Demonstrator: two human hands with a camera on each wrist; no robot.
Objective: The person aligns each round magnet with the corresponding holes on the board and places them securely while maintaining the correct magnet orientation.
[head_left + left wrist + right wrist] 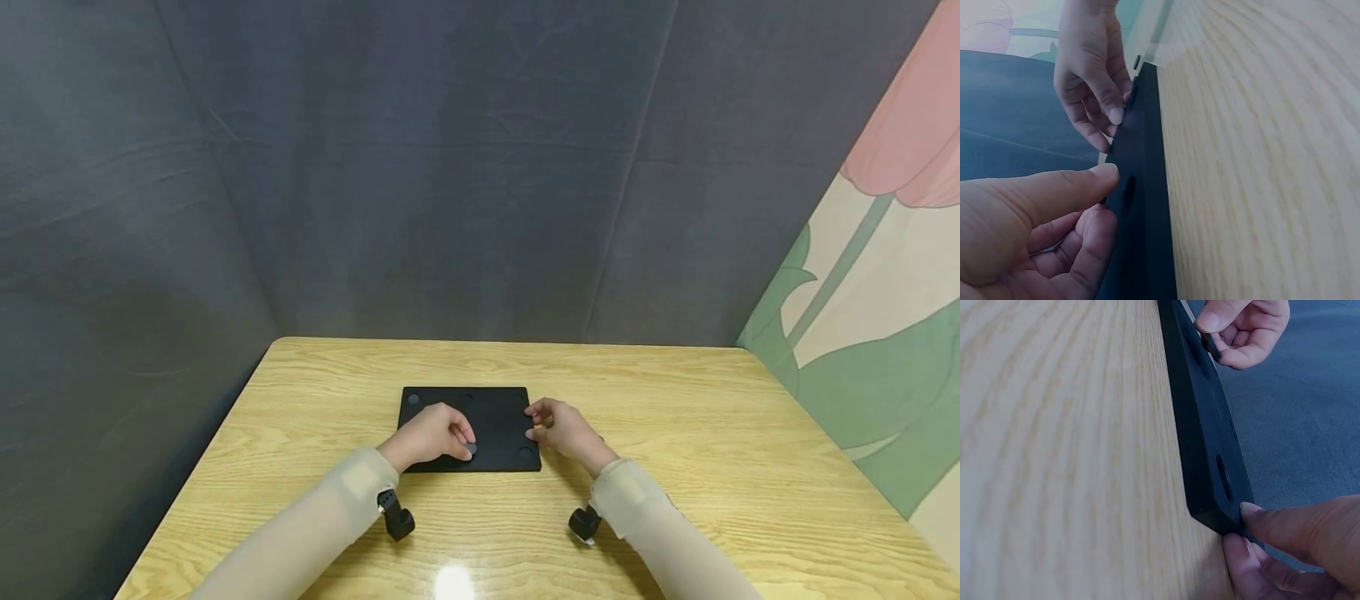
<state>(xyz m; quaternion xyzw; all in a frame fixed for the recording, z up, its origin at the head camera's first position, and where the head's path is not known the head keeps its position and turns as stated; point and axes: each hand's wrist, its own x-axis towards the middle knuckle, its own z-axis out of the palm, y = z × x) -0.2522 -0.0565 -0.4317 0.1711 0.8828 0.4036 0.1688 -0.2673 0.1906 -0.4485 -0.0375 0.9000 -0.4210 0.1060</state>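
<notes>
A flat black board [498, 417] with round recesses along its edges lies on the table. Over its near side, my left hand [438, 433] pinches a small dark grey disc [1211, 346] between thumb and fingers. The disc is tilted on edge, close above the surface. At the board's right end, my right hand [564, 429] holds the edge. Its thumb [1272, 522] rests near the top corner, beside a round recess [1224, 477], and a finger lies against the side. Another grey disc [414, 399] sits at the board's far left corner.
The wooden table [675, 417] extends around the board on every side. A dark grey curtain [450, 167] hangs behind and to the left; a wall with a painted flower [892, 333] stands at the right. Small black cameras are strapped under both wrists.
</notes>
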